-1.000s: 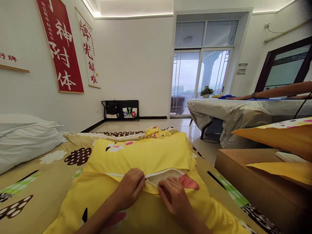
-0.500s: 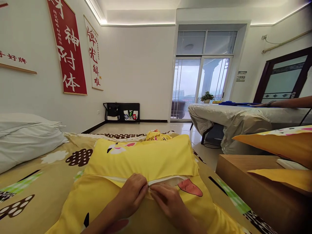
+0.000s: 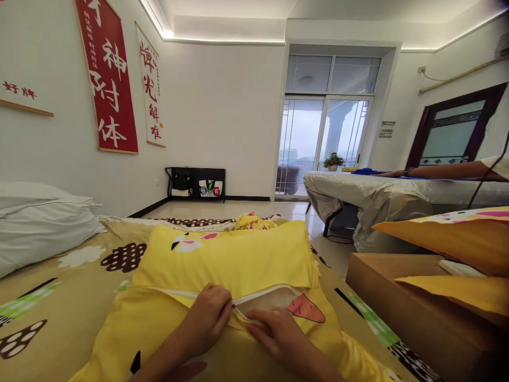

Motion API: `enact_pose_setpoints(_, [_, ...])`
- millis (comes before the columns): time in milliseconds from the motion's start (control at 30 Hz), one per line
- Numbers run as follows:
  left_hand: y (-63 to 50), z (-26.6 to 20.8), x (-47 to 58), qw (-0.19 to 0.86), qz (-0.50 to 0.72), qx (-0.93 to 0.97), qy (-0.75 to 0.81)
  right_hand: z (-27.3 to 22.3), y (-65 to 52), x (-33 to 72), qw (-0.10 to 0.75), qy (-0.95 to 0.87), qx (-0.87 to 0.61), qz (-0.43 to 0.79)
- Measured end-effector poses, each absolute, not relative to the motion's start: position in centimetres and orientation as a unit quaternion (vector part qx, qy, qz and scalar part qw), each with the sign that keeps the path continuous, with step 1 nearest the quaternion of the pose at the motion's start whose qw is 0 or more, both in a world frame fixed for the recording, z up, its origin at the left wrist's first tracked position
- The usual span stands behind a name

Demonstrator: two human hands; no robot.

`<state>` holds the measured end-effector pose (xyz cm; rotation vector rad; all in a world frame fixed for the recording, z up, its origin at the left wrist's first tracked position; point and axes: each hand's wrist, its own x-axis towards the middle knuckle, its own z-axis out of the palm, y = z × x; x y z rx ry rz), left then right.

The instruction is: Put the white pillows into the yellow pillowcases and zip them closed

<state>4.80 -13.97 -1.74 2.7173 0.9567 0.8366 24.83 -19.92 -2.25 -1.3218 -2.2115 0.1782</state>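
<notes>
The right hand (image 3: pixel 278 333), pinching the open edge, has drawn apart from the left hand (image 3: pixel 210 317), which grips beside the zipper slider (image 3: pixel 234 306), so the yellow pillow cover (image 3: pixel 234 257) beneath both gapes wider ahead of the right, unfastened there.

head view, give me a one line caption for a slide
Left hand and right hand at the partly open zipper of a yellow pillow on a patterned bed sheet.
</notes>
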Motion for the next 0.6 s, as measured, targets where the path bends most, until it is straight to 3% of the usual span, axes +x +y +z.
enact_pose_setpoints(233, [-13.5,-1.7,2.0,0.096,0.307,0.874,0.364,-3.0,-19.6,24.5,0.187,-0.831,-0.523,-0.036])
enact_pose_setpoints(367, [-14.3,-1.3,1.6,0.092,0.311,0.878,0.351,-2.8,-19.6,24.5,0.195,-0.822,-0.529,-0.074])
enact_pose_setpoints(600, [-17.2,0.0,2.2,-0.058,0.322,0.901,0.287,-2.4,-21.4,27.0,0.233,-0.834,-0.476,-0.15])
